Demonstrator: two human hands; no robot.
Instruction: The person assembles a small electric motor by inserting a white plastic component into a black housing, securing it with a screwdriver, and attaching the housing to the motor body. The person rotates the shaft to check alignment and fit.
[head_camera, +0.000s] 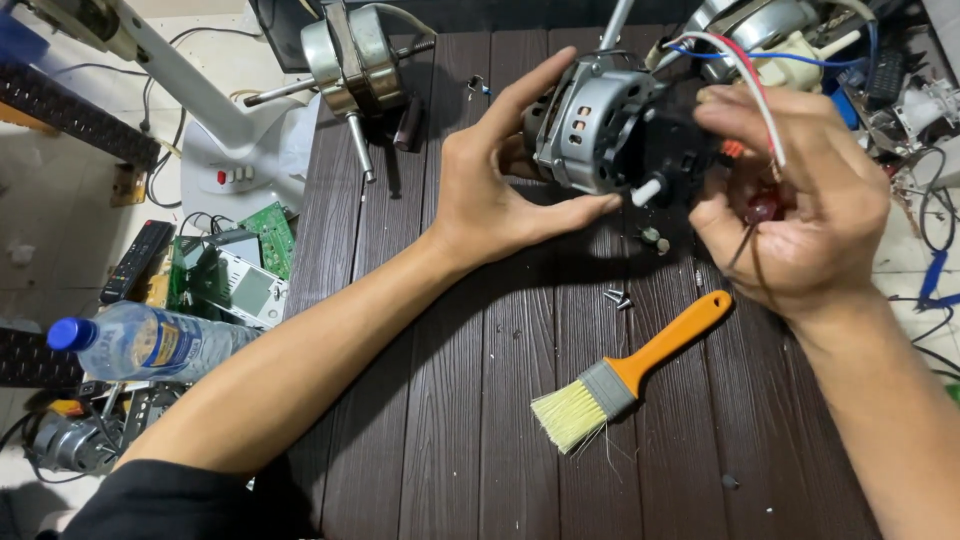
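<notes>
My left hand (495, 175) grips a grey metal fan motor (592, 125) from its left side, holding it just above the dark wooden table (450, 400). My right hand (800, 210) is closed around the black rear part of the motor (675, 150) and a screwdriver with a dark red handle (765, 205). Red, white and blue wires (740, 55) run from the motor over my right fingers. A small white shaft (648, 190) sticks out below the motor.
A paintbrush with an orange handle (630, 370) lies on the table, with loose screws (617, 296) near it. A second fan motor (350, 60) rests at the back. Left of the table lie a water bottle (150, 340), circuit boards (235, 265), a remote (135, 260) and a white fan stand (200, 90).
</notes>
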